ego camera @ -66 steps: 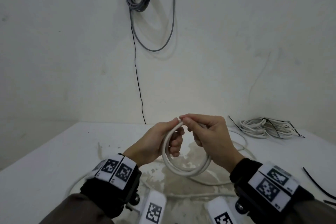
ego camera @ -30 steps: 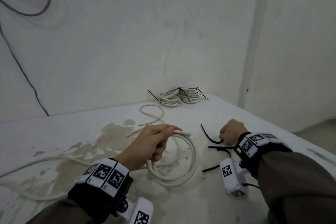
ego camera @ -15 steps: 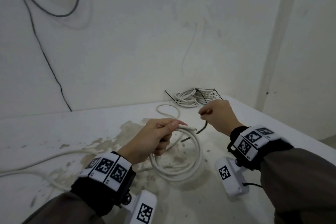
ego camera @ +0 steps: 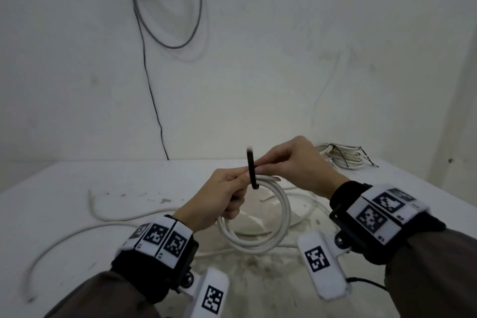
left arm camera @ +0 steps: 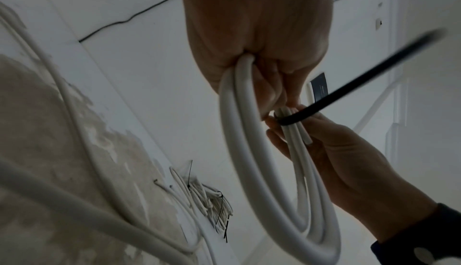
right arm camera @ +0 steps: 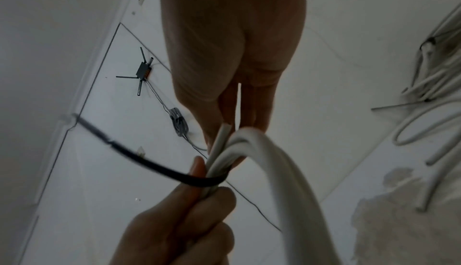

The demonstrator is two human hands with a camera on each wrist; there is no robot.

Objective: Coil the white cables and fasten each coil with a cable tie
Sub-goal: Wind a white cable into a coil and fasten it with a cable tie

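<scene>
My left hand [ego camera: 241,179] grips the top of a white cable coil [ego camera: 280,219] and holds it upright above the table. The coil [left arm camera: 245,160] hangs in several loops below that fist. My right hand [ego camera: 260,166] pinches a black cable tie [ego camera: 251,170] right against the coil's top, beside my left fingertips. In the wrist views the tie [left arm camera: 349,91] bends round the bundled strands, and its long end [right arm camera: 139,160] sticks out free. The cut cable end [right arm camera: 222,137] lies among the strands.
Several tied white coils [ego camera: 340,157] lie at the table's back right by the wall. Loose white cable [ego camera: 74,232] snakes across the stained table [ego camera: 64,188] at left and under the coil. Grey and black cables [ego camera: 165,33] hang on the wall.
My right hand has carried the black tie from the right over to the coil's top and bent it round the strands. The left hand keeps its grip. The view has swung left.
</scene>
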